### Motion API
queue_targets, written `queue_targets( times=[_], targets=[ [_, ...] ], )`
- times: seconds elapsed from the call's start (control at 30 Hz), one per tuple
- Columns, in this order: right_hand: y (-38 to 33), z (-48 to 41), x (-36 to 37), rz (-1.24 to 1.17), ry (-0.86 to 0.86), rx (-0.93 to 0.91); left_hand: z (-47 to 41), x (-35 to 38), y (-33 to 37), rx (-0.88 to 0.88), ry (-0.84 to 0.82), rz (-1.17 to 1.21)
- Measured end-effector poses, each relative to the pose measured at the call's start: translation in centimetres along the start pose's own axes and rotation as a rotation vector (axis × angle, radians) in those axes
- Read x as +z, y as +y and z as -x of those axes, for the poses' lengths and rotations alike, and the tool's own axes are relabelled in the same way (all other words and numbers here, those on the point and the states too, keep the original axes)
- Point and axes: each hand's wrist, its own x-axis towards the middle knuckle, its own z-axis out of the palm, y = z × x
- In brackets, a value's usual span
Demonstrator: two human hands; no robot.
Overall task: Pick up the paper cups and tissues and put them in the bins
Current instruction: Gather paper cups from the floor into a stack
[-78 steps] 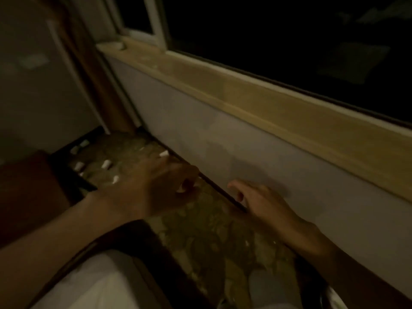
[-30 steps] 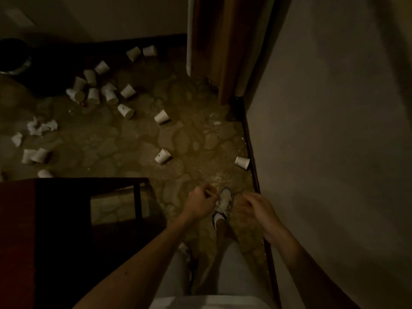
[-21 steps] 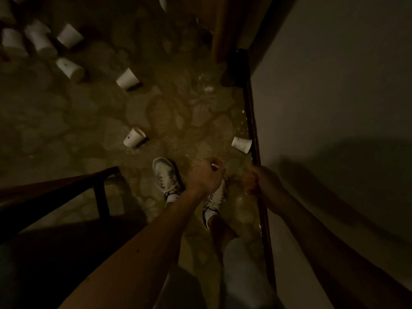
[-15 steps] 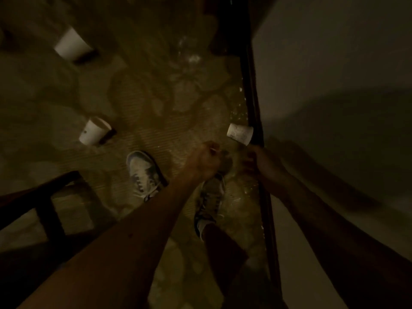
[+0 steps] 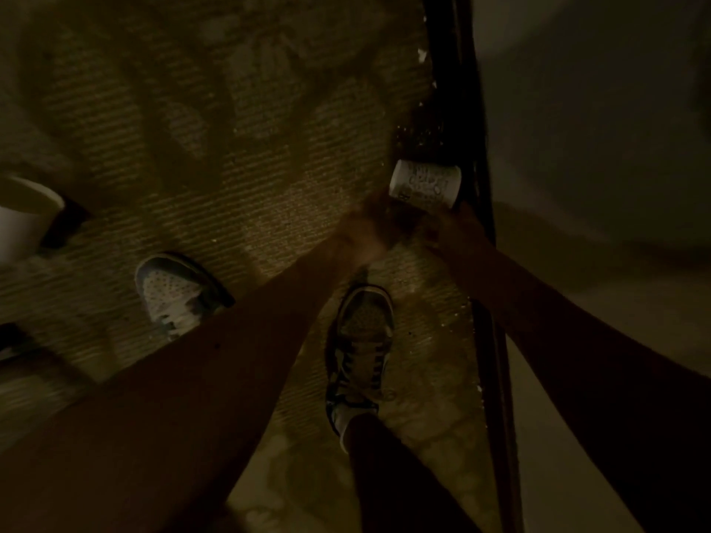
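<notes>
Dim patterned carpet (image 5: 238, 178) runs along a dark skirting board (image 5: 467, 109), where a paper cup (image 5: 425, 182) lies on its side.
Left hand (image 5: 371, 225) and right hand (image 5: 452, 228) reach just below it, both blurred and shadowed; whether their fingers are spread, curled or touching it cannot be told. A second cup (image 5: 23, 217) lies at the left edge, well apart.

Both bare arms stretch downward and draw together low. The left grip (image 5: 367, 225) is a blur, the right grip (image 5: 448, 228) sits dark just beside it; neither's fingers can be made out.
</notes>
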Motion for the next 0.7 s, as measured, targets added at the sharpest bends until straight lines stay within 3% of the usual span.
queue_targets(
  times=[0.23, 0.37, 0.57, 0.7],
  targets=[
    [-0.8, 0.1, 0.7, 0.192, -0.005, -0.068, 0.2, -2.2, -1.2, -0.156, 0.167, 0.415],
    [-2.2, 3.5, 2.7, 0.435, -0.202, -0.168, 3.2, -5.5, -2.1, -0.221, 0.351, 0.335],
    [-5.1, 10.2, 7.7, 0.587, -0.41, -0.196, 12.2, -9.8, -5.2, -0.239, 0.342, 0.588],
    [-7.4, 14.9, 11.7, 0.668, -0.306, -0.289, 17.9, -12.2, -6.8, -0.277, 0.228, 0.52]
  ],
)
